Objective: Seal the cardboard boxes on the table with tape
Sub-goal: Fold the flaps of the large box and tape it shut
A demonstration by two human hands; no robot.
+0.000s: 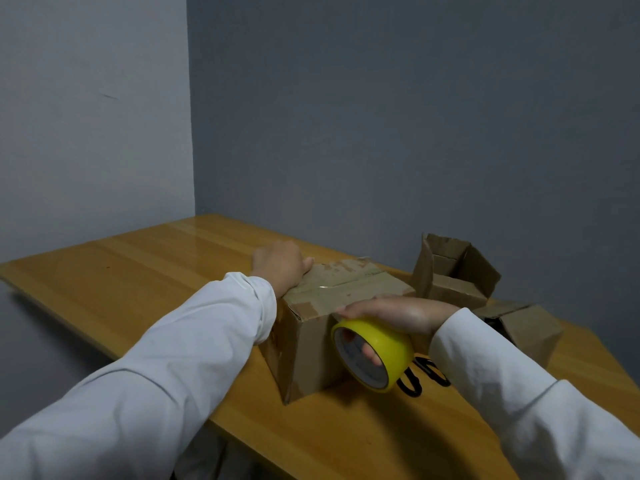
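Box in hand: a closed cardboard box [322, 317] is stood on the wooden surface [138, 271], near its front edge, with the top flaps folded shut.
Tape on the seam: a glossy strip appears to be laid along the top seam; whether it reaches both ends cannot be told.
Left hand [280, 268]: it is pressed flat on the far left corner of the box top, the grip released, nothing held.
Right hand [398, 315]: it is laid over the near right edge of the box, and the grip is closed on the yellow tape roll [374, 355], with fingers passed through the core.
Tape roll position: it is held against the right side of the box, just below the top edge.
Other boxes: an open box [453, 275] with raised flaps is seen behind to the right, and another box [519, 330] lies on its side near it; neither is judged sealed.
Scissors [422, 375]: black handles are seen on the surface beside the roll.
Progress: the first box is judged partly taped, the strip not yet cut; two boxes are left.
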